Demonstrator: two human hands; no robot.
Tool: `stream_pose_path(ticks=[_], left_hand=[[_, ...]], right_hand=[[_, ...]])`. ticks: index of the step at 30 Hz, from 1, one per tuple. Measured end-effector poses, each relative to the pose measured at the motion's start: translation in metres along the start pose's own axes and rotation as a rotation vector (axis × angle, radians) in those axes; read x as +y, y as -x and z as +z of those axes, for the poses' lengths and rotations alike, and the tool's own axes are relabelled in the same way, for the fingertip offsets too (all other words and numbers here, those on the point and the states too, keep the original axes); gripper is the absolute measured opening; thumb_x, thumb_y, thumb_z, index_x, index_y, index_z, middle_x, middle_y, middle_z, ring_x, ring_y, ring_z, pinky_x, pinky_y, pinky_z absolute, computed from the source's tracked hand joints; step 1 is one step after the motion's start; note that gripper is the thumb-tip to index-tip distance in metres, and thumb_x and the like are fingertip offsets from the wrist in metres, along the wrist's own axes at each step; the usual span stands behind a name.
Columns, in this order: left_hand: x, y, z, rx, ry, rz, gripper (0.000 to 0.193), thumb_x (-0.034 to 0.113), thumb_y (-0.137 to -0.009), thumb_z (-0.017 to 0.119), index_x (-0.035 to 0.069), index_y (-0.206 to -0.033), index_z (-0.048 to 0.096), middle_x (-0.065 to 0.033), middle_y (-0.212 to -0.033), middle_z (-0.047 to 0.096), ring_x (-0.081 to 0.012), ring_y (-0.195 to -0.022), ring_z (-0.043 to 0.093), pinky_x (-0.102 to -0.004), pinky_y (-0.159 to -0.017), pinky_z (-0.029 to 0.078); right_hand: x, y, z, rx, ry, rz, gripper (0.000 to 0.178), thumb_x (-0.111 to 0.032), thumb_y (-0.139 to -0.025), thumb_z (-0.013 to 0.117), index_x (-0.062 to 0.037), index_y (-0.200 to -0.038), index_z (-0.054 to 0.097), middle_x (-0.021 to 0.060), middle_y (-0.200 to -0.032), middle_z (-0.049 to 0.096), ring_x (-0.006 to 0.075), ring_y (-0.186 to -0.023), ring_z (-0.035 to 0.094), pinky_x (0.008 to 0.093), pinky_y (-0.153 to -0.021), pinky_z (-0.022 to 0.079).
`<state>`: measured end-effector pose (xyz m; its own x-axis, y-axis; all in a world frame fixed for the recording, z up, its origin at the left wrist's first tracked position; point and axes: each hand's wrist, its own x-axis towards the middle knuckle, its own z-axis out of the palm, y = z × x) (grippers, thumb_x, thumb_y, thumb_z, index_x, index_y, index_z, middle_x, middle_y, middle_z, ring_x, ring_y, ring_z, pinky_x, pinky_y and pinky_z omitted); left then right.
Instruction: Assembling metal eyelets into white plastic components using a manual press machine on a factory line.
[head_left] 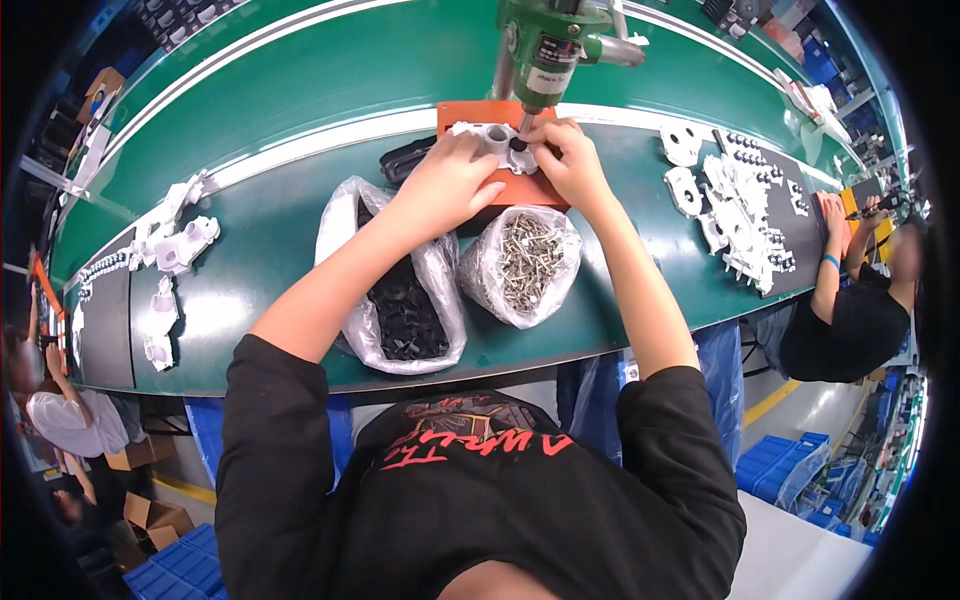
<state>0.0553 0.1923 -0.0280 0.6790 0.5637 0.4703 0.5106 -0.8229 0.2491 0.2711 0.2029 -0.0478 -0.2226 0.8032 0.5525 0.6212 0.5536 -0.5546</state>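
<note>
A white plastic housing (491,143) with a round opening sits on the orange base (523,189) of a green bench press (545,65). My left hand (447,180) bends its fingers over the housing's left side, its thumb pointing off to the right. On the other side, my right hand (571,160) is closed in a pinch beside the press's metal ram (527,121). A small black piece (518,144) shows at its fingertips, under the ram; the exact grip is partly hidden.
In front of the press stand a plastic bag of black parts (405,315) and a plastic bag of metal screws (530,262). White housings (728,215) are heaped at right, more housings (180,245) at left. A co-worker (845,310) works at the right end.
</note>
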Motion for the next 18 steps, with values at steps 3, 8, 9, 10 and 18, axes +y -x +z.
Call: stream_pose_path(ticks=[3,8,9,10,18], left_hand=[[-0.009,0.003,0.011,0.097,0.059,0.029,0.019,0.01,-0.074,0.059,-0.002,-0.089,0.058,-0.0213,-0.098,0.054,-0.036,-0.098,0.052,-0.0448,-0.09,0.042],[-0.009,0.003,0.011,0.126,0.024,0.045,0.021,0.003,-0.07,0.056,-0.004,-0.089,0.057,-0.0229,-0.096,0.054,-0.0361,-0.096,0.053,-0.0434,-0.09,0.043],[-0.007,0.004,0.008,0.091,0.041,0.019,0.022,0.003,-0.069,0.056,-0.004,-0.09,0.057,-0.0231,-0.095,0.054,-0.0364,-0.095,0.053,-0.0432,-0.089,0.043],[-0.004,0.002,0.008,0.136,0.038,0.005,0.02,0.003,-0.069,0.056,-0.004,-0.087,0.058,-0.0214,-0.091,0.056,-0.0348,-0.093,0.054,-0.0429,-0.085,0.045],[-0.004,-0.005,0.002,-0.027,-0.06,-0.177,0.022,0.004,-0.071,0.054,0.002,-0.092,0.059,-0.0148,-0.09,0.058,-0.0302,-0.089,0.058,-0.0406,-0.073,0.05]], right_hand=[[-0.014,0.004,-0.002,-0.082,0.105,0.0,0.019,-0.001,-0.077,0.055,-0.0026,-0.093,0.064,0.0128,-0.1,0.061,0.0296,-0.1,0.051,0.0354,-0.089,0.041],[-0.008,0.012,-0.02,-0.113,0.107,-0.044,0.028,-0.008,-0.085,0.054,-0.007,-0.111,0.062,0.0113,-0.107,0.061,0.0245,-0.101,0.053,0.0352,-0.09,0.041],[0.001,0.006,-0.028,-0.005,-0.074,0.16,0.026,-0.011,-0.087,0.052,-0.0053,-0.111,0.062,0.0105,-0.107,0.061,0.0227,-0.097,0.054,0.0351,-0.089,0.042],[0.011,-0.005,-0.04,0.106,-0.252,0.365,0.026,-0.014,-0.089,0.051,-0.0036,-0.11,0.062,0.0096,-0.108,0.061,0.0209,-0.094,0.056,0.035,-0.088,0.043],[0.034,-0.216,-0.124,-0.244,-1.789,0.215,0.029,-0.039,-0.092,0.048,-0.0146,-0.102,0.06,0.0028,-0.086,0.062,0.0152,-0.073,0.058,0.0249,-0.061,0.045]])
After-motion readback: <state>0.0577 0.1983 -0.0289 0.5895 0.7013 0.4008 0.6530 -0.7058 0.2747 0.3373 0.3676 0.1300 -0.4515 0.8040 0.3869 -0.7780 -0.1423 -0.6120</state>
